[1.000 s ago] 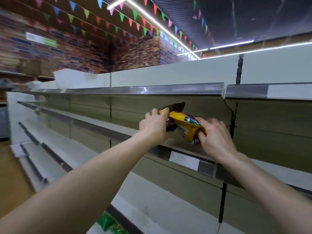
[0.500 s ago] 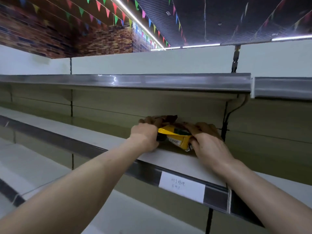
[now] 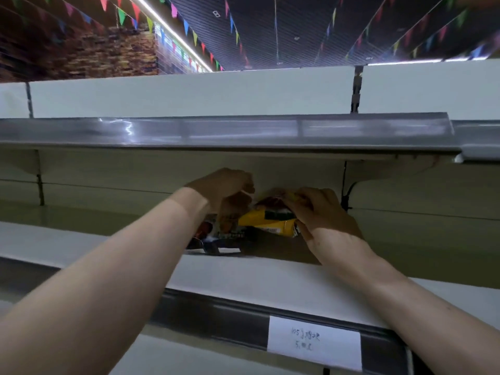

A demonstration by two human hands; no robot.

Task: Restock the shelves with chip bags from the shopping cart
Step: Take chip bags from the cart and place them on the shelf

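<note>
Shelf (image 3: 257,277) front edge: bare board from the left end across to the right, open to a reach.
Shelf rear, centre: taken up by the yellow chip bag (image 3: 266,221) and a dark bag (image 3: 216,235), left hand (image 3: 224,193) and right hand (image 3: 322,215) on them.
Overhead: upper shelf (image 3: 216,133) caps the bay.
Right rear corner: bracket (image 3: 349,196) on the back panel.

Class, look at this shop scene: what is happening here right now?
A person is stocking a shelf. Both hands reach to its back: the right hand grips a yellow bag, while the left hand is at a darker bag lying beside it. A handwritten price label sits on the shelf's front rail.
</note>
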